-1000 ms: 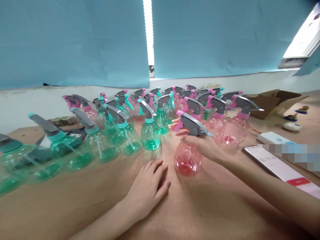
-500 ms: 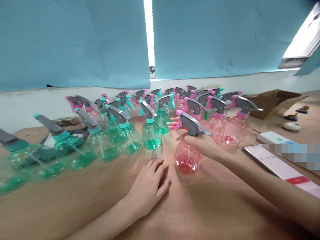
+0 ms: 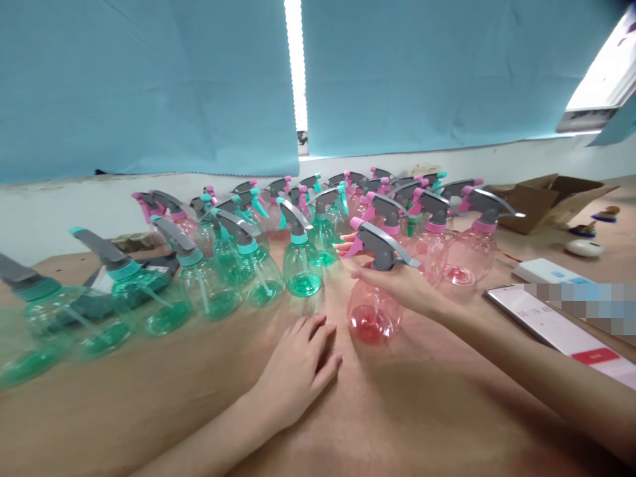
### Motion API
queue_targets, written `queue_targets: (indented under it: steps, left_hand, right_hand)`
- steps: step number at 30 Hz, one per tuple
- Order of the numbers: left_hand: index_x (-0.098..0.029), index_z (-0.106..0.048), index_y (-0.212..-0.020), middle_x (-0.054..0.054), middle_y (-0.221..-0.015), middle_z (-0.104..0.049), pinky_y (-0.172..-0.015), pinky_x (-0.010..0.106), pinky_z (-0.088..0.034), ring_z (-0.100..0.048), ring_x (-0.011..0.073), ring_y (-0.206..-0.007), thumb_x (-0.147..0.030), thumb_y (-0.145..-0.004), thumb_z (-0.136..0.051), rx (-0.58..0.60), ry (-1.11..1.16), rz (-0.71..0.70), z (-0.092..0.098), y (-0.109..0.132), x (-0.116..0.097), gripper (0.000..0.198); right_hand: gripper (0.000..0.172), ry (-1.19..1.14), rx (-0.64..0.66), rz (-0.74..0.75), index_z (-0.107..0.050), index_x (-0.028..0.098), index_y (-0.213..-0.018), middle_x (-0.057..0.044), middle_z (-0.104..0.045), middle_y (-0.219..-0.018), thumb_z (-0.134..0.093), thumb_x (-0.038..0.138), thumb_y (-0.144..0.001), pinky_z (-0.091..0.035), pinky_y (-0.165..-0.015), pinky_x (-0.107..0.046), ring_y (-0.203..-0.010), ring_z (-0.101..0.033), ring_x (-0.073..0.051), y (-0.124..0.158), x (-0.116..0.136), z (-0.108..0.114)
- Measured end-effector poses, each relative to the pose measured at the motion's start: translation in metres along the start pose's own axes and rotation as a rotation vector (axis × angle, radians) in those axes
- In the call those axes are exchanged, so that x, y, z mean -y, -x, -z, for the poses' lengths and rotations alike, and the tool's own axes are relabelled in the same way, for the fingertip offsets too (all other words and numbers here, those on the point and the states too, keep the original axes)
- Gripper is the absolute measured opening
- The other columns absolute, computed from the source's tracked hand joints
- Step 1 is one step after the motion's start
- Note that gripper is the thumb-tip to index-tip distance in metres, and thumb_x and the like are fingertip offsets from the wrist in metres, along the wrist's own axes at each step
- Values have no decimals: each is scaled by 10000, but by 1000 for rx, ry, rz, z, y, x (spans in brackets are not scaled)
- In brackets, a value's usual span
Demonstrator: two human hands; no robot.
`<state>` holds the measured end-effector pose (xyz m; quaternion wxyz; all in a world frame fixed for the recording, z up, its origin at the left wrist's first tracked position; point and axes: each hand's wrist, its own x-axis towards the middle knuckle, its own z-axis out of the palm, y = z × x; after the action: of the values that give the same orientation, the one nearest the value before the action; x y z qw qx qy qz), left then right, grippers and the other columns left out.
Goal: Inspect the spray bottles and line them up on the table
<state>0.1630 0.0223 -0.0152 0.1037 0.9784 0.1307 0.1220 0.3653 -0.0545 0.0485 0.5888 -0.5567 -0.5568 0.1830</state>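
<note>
A pink spray bottle (image 3: 372, 317) with a grey trigger head (image 3: 380, 243) stands upright on the brown table (image 3: 199, 391), just in front of the crowd of bottles. My right hand (image 3: 397, 281) is wrapped round its neck below the trigger, fingers closed on it. My left hand (image 3: 298, 371) lies flat on the table a little to the bottle's left, fingers spread, holding nothing. Several green spray bottles (image 3: 301, 265) stand to the left and several pink ones (image 3: 467, 248) to the right, all with grey triggers.
A phone (image 3: 556, 328) with a lit screen lies at the right. Behind it are a white box (image 3: 544, 271), a white oval thing (image 3: 583, 247) and an open cardboard box (image 3: 551, 199). Blue curtains (image 3: 149, 79) hang over a white wall behind the table.
The view has shifted slightly. My right hand keeps its grip on the pink bottle, which stays in nearly the same spot. My left hand has not moved.
</note>
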Motion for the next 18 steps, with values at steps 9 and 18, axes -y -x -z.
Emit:
queue_targets:
  steps: [9,18]
  left_hand:
    - [-153,-546,-1203,141,-1295,-533,-974,468,-432,-494,302,-1185,-289,-936,-522,-22,1,-12,0,0,0,300]
    - [-142,-555,-1196,147,-1296,-535,-974,471,-430,-488,309,-1194,-281,-929,-538,-17,0,-8,0,0,-1,302]
  right_hand:
    - [168,42,-11,19,-668,263,-859,3,-674,-1184,-599,142,-766,-499,-927,-391,-1075,-634,-226,-1,-2,0]
    - [392,-27,-3,18,-656,290,-1010,1,-649,-1236,-542,71,-704,-506,-904,-420,-1143,-596,-247,-1,-8,0]
